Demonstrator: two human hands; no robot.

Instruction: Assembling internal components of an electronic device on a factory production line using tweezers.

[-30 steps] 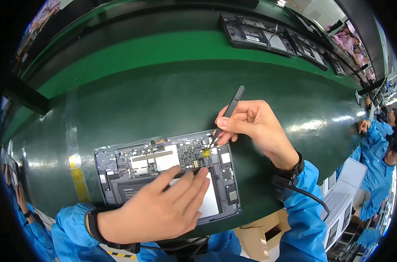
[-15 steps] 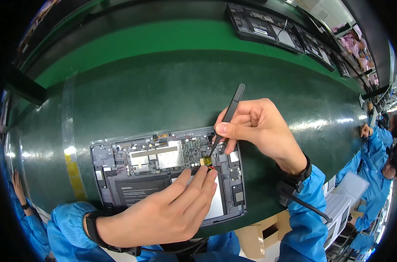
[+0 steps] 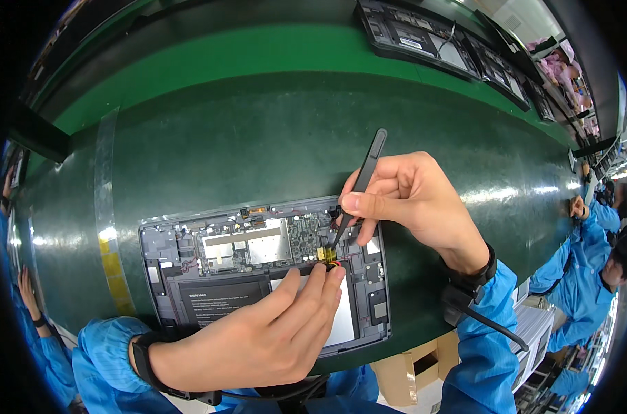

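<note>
An opened tablet-like device (image 3: 373, 324) lies on the green bench, its circuit board (image 3: 300, 236) and black battery (image 3: 220, 298) exposed. Black tweezers (image 3: 370, 162) are pinched in my right hand (image 3: 413, 200), slanting down so that their tips touch or nearly touch a piece of yellow tape (image 3: 330, 254) at the board's lower right. Across the battery area rests my left hand (image 3: 258, 338), fingers stretched out and flat. Its fingertips lie beside the red and black wires (image 3: 335, 263) just below the tape. My left palm covers part of the device's lower half.
More opened devices (image 3: 424, 41) stand on the raised strip at the far right. Yellow and clear tape (image 3: 113, 265) crosses the bench at left. A cardboard box (image 3: 413, 369) and a white stack (image 3: 534, 328) sit below the near edge. Co-workers in blue (image 3: 582, 297) are at right, another (image 3: 34, 310) at left.
Both hands stay almost in place; the tweezers' tips remain at the yellow tape. The view has shifted slightly. A co-worker at right has moved a little.
</note>
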